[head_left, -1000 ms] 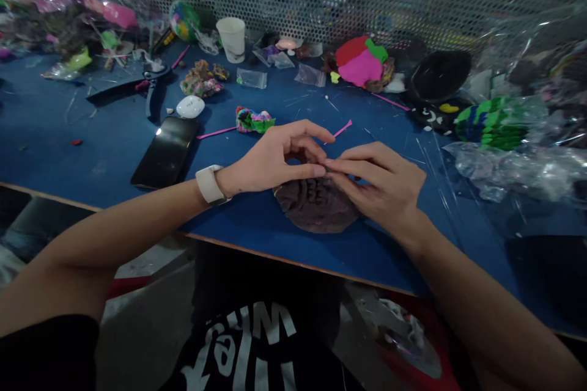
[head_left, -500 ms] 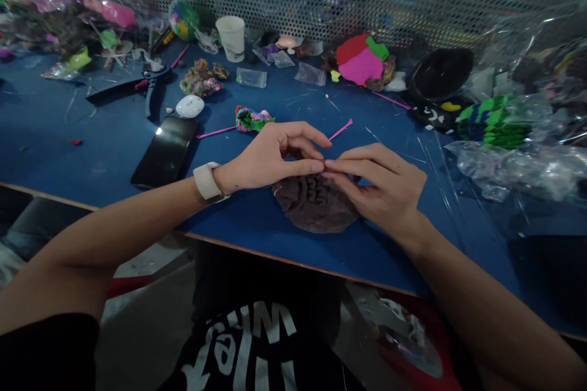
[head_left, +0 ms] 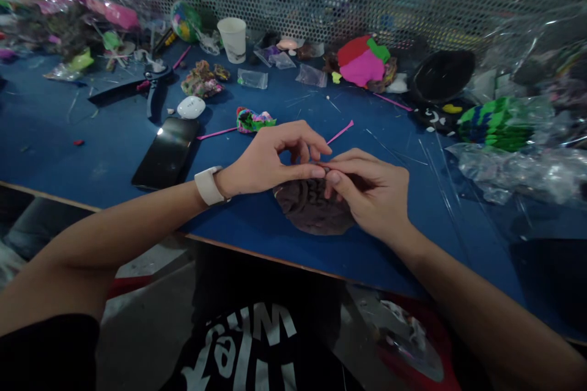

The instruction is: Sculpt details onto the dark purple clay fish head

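A flat, rounded piece of dark brown clay (head_left: 314,214) with raised curls on top lies on the blue table near its front edge. Over its upper edge, my left hand (head_left: 284,156) has thumb and fingers curved together, the thumb tip at a small dark bit of clay. My right hand (head_left: 369,189) meets it from the right, thumb and index finger pinched at the same small bit. The fingertips of both hands nearly touch and partly hide the bit. A white band is round my left wrist.
A black phone (head_left: 166,153), white case (head_left: 191,107) and dark pliers-like tool (head_left: 153,82) lie left. Behind are a colourful clay piece (head_left: 254,120) on a pink stick, a paper cup (head_left: 233,40) and a black bowl (head_left: 443,75). Plastic wrap (head_left: 518,171) lies right.
My right hand has turned and its fingers have curled in, with the thumb now showing at the pinch. My left hand has barely moved; its thumb sits slightly lower.
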Motion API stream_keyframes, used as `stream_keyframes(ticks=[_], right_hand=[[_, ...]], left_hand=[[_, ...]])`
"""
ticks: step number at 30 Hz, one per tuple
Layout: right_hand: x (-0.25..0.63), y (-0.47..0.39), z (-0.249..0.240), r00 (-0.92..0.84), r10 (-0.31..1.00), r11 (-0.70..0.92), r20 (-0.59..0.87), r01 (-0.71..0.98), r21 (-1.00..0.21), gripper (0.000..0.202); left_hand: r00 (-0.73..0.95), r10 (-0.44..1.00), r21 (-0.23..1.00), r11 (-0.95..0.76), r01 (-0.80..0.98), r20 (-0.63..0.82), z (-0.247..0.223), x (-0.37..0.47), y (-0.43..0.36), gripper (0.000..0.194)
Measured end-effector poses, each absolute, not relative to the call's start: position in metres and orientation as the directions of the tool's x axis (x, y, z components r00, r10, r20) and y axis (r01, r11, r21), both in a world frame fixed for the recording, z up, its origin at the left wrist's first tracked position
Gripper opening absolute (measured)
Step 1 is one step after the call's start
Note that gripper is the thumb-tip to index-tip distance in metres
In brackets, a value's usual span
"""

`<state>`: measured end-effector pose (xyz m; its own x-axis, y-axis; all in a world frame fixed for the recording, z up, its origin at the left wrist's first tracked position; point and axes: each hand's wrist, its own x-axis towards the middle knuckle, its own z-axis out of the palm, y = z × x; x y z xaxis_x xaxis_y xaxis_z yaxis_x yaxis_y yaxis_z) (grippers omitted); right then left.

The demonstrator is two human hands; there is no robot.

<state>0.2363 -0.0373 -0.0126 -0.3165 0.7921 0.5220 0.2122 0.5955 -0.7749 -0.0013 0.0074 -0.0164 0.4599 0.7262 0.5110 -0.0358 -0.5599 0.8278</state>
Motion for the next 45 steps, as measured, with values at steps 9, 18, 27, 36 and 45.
stream_keyframes(ticks=[9, 18, 27, 36, 45], right_hand=[[0.237, -0.033, -0.021, -0.308, 0.845, 0.485, 0.436, 0.100, -0.869, 0.024], [0.239, -0.038, -0.018, -0.254, 0.812, 0.574, 0.526, 0.180, -0.799, 0.008], [0.243, -0.036, -0.021, -0.293, 0.606, 0.790, 0.739, 0.333, -0.515, 0.022], [0.246, -0.034, -0.021, -0.318, 0.619, 0.784, 0.718, 0.315, -0.536, 0.021], [0.244, -0.032, -0.018, -0.338, 0.597, 0.801, 0.727, 0.301, -0.518, 0.015]], left_hand=[[0.454, 0.643, 0.731, -0.682, -0.026, 0.617, -0.017, 0.001, 0.003, 0.046], [0.403, 0.700, 0.766, -0.643, -0.004, 0.590, -0.014, 0.003, -0.004, 0.051], [0.383, 0.712, 0.786, -0.615, -0.063, 0.588, -0.015, 0.002, -0.005, 0.044], [0.404, 0.712, 0.792, -0.609, -0.052, 0.574, -0.018, 0.002, 0.000, 0.050], [0.438, 0.693, 0.792, -0.605, -0.080, 0.573, -0.017, 0.000, -0.002, 0.030]])
